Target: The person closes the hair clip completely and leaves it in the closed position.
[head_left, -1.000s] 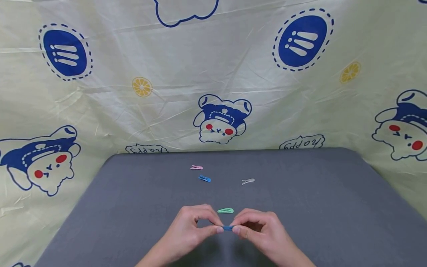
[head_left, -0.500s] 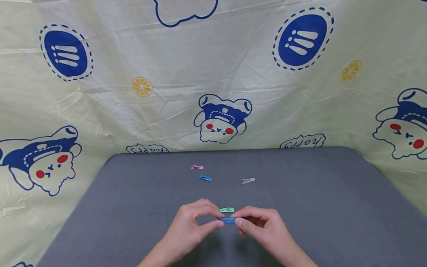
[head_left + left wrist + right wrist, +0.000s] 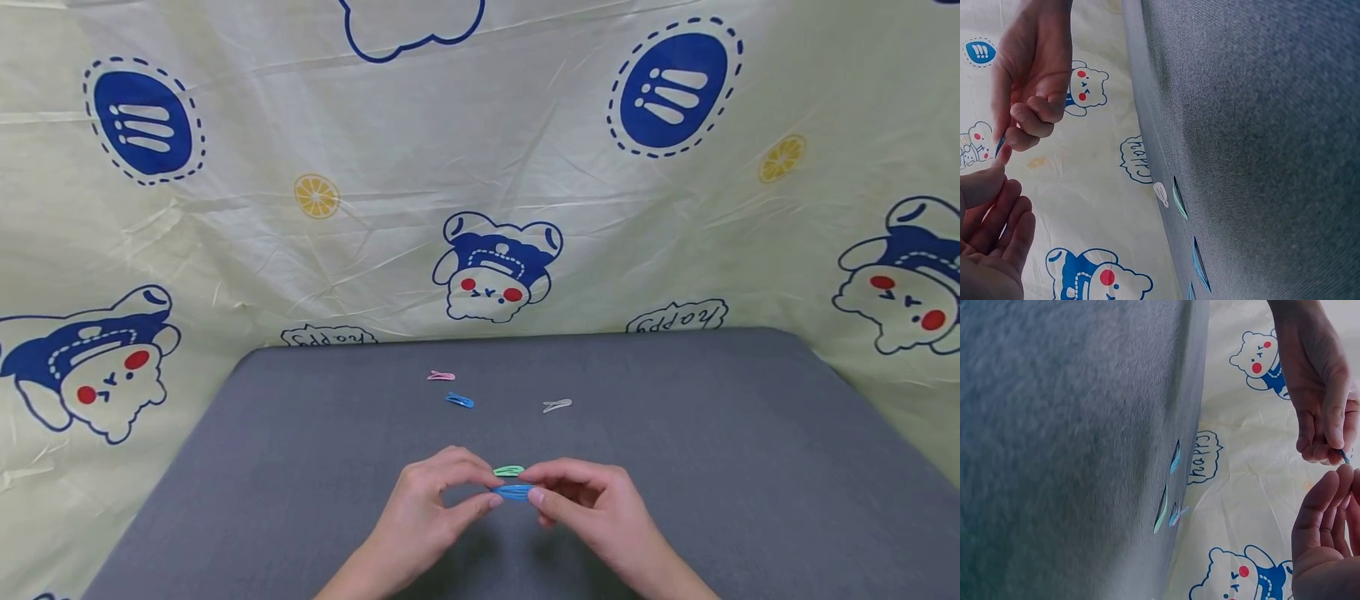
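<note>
A blue snap hair clip [image 3: 513, 492] is held level between my two hands, low in the centre of the head view. The thumb and forefinger of my left hand [image 3: 442, 498] pinch its left end. At the other end, my right hand [image 3: 592, 500] grips it between thumb and forefinger, the remaining fingers curled beneath. Just beyond the held clip lies a green snap hair clip [image 3: 508, 471] on the grey table. Both wrist views show the held clip edge-on as a thin dark-blue sliver [image 3: 1000, 147] between the fingertips.
Farther back on the grey table [image 3: 675, 467] lie a pink hair clip [image 3: 441, 376], another blue hair clip [image 3: 460, 400] and a silvery hair clip [image 3: 557, 406], these three seen with their arms apart. A printed curtain [image 3: 390, 167] hangs behind the table's far edge.
The held blue clip has risen slightly and turned, showing more of its face, with slots visible along it. Both hands have shifted a little upward with it. The clips on the table stay put.
</note>
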Tool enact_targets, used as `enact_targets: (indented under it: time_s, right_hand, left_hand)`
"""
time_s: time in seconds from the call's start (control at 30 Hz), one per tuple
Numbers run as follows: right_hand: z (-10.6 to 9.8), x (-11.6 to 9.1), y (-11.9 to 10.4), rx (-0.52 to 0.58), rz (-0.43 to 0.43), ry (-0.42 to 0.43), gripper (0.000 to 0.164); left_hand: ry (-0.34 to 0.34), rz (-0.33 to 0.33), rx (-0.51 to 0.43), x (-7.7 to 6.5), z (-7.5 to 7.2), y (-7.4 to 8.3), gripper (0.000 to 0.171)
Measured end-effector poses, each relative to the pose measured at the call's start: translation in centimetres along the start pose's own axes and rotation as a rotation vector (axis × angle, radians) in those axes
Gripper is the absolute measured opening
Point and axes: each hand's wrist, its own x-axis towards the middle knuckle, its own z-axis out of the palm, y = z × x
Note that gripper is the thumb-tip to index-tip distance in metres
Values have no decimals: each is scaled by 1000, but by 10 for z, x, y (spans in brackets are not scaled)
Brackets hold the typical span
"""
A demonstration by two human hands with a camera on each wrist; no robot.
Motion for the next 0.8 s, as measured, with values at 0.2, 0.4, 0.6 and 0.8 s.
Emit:
enact_targets:
  time_s: [0.2, 0.4, 0.6, 0.8]
  right_hand:
    - [0, -2, -1, -96, -39, 3, 15]
    - [0, -2, 2, -246, -216, 18, 18]
    - [0, 1, 1, -329, -252, 11, 16]
    - [-2, 3, 2, -355, -294, 8, 16]
  left_hand:
    - [-11, -47, 11, -1, 0, 0, 13]
    - [-27, -90, -5, -1, 0, -2, 12]
    - [-49, -110, -25, 0, 0, -3, 11]
    - [-55, -101, -20, 0, 1, -5, 15]
